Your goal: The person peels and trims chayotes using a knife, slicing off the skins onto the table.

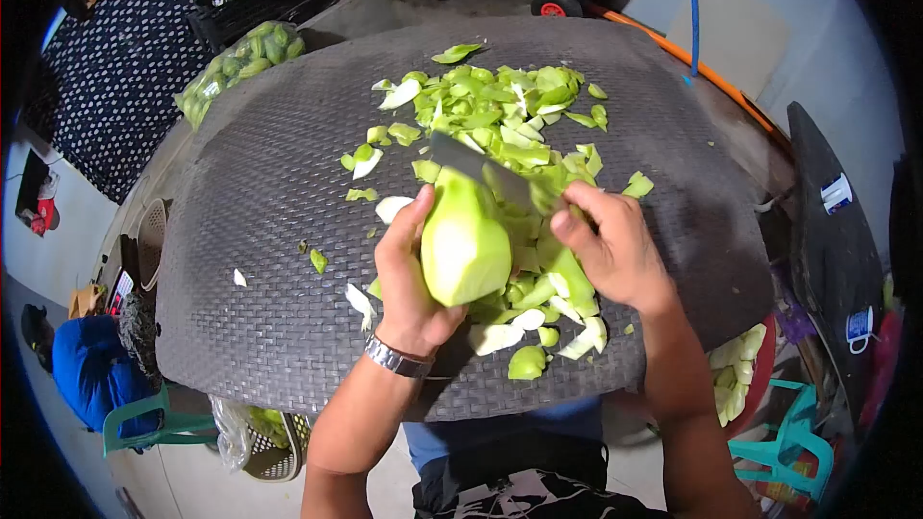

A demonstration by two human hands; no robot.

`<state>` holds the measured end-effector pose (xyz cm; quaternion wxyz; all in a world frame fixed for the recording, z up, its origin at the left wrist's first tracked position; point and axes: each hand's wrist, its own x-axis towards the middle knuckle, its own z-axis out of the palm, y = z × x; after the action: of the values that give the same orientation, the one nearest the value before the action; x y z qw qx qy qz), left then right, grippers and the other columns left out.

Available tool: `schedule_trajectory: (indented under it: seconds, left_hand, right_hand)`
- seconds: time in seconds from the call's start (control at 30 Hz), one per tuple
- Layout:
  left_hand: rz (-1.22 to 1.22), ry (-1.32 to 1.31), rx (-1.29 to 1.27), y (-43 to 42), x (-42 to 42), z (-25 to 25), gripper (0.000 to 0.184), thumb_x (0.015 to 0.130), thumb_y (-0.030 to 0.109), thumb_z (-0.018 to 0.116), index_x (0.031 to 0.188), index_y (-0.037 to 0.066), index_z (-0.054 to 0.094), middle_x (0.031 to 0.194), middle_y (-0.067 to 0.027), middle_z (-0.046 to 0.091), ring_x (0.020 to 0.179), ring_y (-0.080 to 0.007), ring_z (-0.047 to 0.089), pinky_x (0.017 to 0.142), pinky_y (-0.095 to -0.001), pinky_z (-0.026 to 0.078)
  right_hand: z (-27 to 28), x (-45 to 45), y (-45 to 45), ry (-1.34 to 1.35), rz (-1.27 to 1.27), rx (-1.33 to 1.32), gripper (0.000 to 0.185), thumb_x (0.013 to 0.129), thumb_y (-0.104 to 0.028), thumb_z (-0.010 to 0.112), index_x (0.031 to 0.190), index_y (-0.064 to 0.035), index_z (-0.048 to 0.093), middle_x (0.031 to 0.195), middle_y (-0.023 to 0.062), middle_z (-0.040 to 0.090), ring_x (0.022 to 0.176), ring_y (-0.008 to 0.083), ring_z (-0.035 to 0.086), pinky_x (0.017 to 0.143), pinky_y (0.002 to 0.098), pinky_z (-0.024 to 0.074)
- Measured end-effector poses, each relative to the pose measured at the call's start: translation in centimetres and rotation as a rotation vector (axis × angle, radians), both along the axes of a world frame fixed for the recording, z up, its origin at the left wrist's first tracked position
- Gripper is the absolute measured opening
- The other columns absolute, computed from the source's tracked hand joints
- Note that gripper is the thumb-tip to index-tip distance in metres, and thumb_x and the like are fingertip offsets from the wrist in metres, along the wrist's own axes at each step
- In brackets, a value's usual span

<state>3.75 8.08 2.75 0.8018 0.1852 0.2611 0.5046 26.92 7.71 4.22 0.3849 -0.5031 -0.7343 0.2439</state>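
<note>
My left hand (411, 274) is wrapped round a large pale green chayote (468, 240), holding it up over the table. Part of its surface is cut bare and looks whitish. In my right hand (611, 245) is a knife, its handle mostly hidden by the fingers. The wide grey knife blade (481, 171) lies across the far side of the chayote, pointing left. Beneath and beyond both hands spreads a heap of green peelings (481, 101), with more loose pieces scattered about on the dark woven tabletop (260, 231).
A plastic bag of green chayotes (240, 67) stands past the table's far left edge. Pale peeled pieces (738, 375) lie in a red-rimmed container at lower right, beside a teal stool (793, 432). A basket (274, 452) sits below the near left edge.
</note>
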Motion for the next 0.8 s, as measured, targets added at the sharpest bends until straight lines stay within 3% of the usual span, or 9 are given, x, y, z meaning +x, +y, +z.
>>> schedule_trajectory:
  seconds: [0.13, 0.37, 0.6, 0.7, 0.8]
  left_hand:
    - [0.104, -0.116, -0.064, -0.5, 0.7, -0.2, 0.054, 0.107, 0.051, 0.049, 0.132, 0.005, 0.062, 0.125, -0.0133, 0.069, 0.111, -0.0292, 0.070, 0.089, -0.0494, 0.062]
    - [0.022, -0.007, -0.013, 0.0, 1.0, -0.7, 0.054, 0.107, 0.049, 0.055, 0.139, 0.006, 0.060, 0.130, -0.0136, 0.070, 0.117, -0.0273, 0.069, 0.104, -0.0455, 0.055]
    - [-0.019, -0.002, 0.118, 0.1, 0.9, -0.6, 0.053, 0.107, 0.045, 0.056, 0.139, 0.004, 0.059, 0.128, -0.0164, 0.070, 0.111, -0.0270, 0.072, 0.098, -0.0431, 0.060]
    - [-0.006, 0.055, 0.080, -0.2, 1.2, -0.1, 0.054, 0.107, 0.047, 0.053, 0.138, 0.004, 0.059, 0.126, -0.0162, 0.070, 0.110, -0.0287, 0.072, 0.092, -0.0476, 0.062]
    - [0.025, 0.017, 0.053, -1.8, 0.9, -0.8, 0.048, 0.106, 0.041, 0.056, 0.136, 0.003, 0.058, 0.121, -0.0135, 0.070, 0.104, -0.0265, 0.072, 0.080, -0.0476, 0.063]
  right_hand:
    - [-1.4, -1.7, -0.6, -0.094, 0.030, 0.181, 0.064, 0.090, -0.062, 0.074, 0.096, 0.0001, 0.063, 0.077, 0.0205, 0.068, 0.074, 0.0386, 0.073, 0.065, 0.0438, 0.0567]
    - [-1.7, -2.9, -1.2, -0.171, 0.081, 0.337, 0.074, 0.080, -0.072, 0.077, 0.090, -0.0014, 0.059, 0.076, 0.0145, 0.063, 0.068, 0.0350, 0.071, 0.060, 0.0423, 0.0569]
    - [-1.6, -3.0, -1.4, -0.274, 0.038, 0.493, 0.077, 0.077, -0.076, 0.076, 0.087, -0.0023, 0.057, 0.075, 0.0107, 0.061, 0.060, 0.0304, 0.069, 0.053, 0.0396, 0.0562]
    - [-1.6, -2.6, -0.9, -0.265, 0.009, 0.504, 0.076, 0.077, -0.076, 0.076, 0.087, -0.0029, 0.056, 0.074, 0.0109, 0.061, 0.058, 0.0302, 0.069, 0.052, 0.0395, 0.0562]
    - [-2.4, -1.3, 0.3, -0.213, -0.070, 0.462, 0.072, 0.080, -0.073, 0.077, 0.090, -0.0036, 0.057, 0.077, 0.0138, 0.064, 0.061, 0.0320, 0.070, 0.055, 0.0408, 0.0562]
